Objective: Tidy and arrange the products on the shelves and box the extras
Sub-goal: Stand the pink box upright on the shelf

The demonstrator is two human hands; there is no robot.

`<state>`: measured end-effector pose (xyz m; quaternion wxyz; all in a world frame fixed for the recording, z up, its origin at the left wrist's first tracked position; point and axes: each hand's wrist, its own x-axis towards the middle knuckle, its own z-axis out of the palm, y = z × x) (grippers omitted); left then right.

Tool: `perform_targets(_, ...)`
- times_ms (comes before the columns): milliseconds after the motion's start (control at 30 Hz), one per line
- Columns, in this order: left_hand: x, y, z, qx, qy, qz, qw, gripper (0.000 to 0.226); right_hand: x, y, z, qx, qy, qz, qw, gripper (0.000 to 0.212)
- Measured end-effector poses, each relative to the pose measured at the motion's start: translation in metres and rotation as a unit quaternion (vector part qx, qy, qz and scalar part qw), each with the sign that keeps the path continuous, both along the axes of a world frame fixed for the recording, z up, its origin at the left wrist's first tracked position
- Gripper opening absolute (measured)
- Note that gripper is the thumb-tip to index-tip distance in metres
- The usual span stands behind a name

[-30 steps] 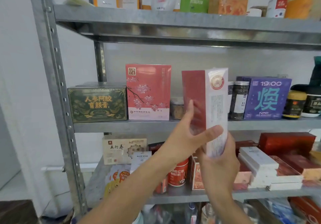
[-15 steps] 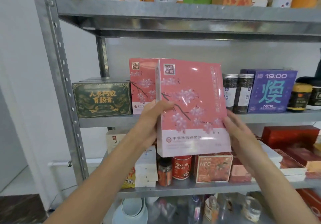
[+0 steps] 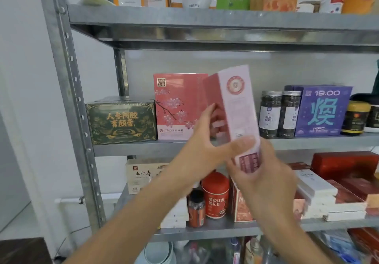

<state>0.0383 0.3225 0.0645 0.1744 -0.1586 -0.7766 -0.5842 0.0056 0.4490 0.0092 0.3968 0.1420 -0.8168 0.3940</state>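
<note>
Before the grey metal middle shelf (image 3: 127, 149), you hold a tall pink cardboard box (image 3: 238, 108) upright and edge-on, so its narrow side faces you. Your left hand (image 3: 205, 140) pinches it, fingers on the broad face and thumb across the narrow one. Your right hand (image 3: 264, 179) wraps its lower end. At nine o'clock a pink blossom-printed box (image 3: 176, 108) stands on the shelf. At three o'clock stand two dark lidded jars (image 3: 269, 114).

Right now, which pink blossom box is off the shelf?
The edge-on box, gripped by the left hand and right hand in front of the middle shelf. The other pink box stands front-facing on that shelf, beside the green box.
</note>
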Motion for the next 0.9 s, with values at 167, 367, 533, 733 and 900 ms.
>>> perform_targets(167, -0.009, -0.003, -0.003, 0.168, 0.043, 0.078, 0.982, 0.075, 0.014, -0.028, -0.018, 0.124, 0.144, -0.05, 0.98, 0.065)
perform_targets(367, -0.02, -0.063, 0.009, 0.141, 0.048, 0.07, 0.986, 0.054, -0.025, -0.008, 0.002, -0.003, 0.01, 0.153, 0.988, 0.102)
perform_targets(533, -0.034, -0.09, 0.019, 0.069, 0.042, 0.051, 0.995, 0.069, -0.078, -0.015, 0.018, -0.107, -0.198, 0.328, 0.917, 0.065)
perform_targets(733, -0.06, -0.114, 0.035, -0.051, 0.11, 0.131, 0.984, 0.101, -0.12, -0.048, 0.022, -0.096, -0.176, 0.265, 0.943, 0.057)
perform_targets(900, -0.078, -0.132, 0.044, -0.154, 0.16, 0.181, 0.958, 0.107, -0.138, -0.069, 0.024, -0.088, -0.144, 0.208, 0.964, 0.06)
